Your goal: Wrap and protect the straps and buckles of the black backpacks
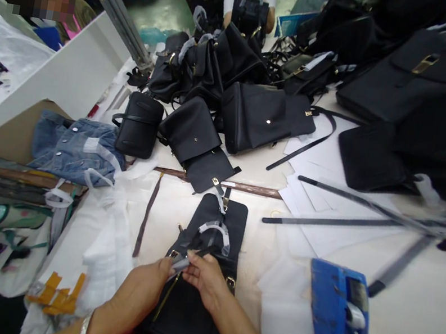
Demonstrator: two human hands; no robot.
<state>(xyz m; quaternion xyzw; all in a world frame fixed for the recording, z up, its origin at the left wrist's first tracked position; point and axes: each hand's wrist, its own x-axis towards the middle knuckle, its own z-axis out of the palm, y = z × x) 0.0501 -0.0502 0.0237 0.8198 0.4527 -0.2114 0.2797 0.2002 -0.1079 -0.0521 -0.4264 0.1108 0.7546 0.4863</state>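
Both grips are narrow: the left hand [148,289] and the right hand [206,278] pinch a grey-wrapped strap [180,265] between them, over the black backpack [191,321]. That backpack lies at the near edge of the bench [254,246], left of a blue tape dispenser [325,309]

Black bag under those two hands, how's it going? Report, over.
Left hand and right hand pinching a grey strip. Black bag beneath them. Wrapped handle just beyond; blue tape dispenser to the right, clear of both.
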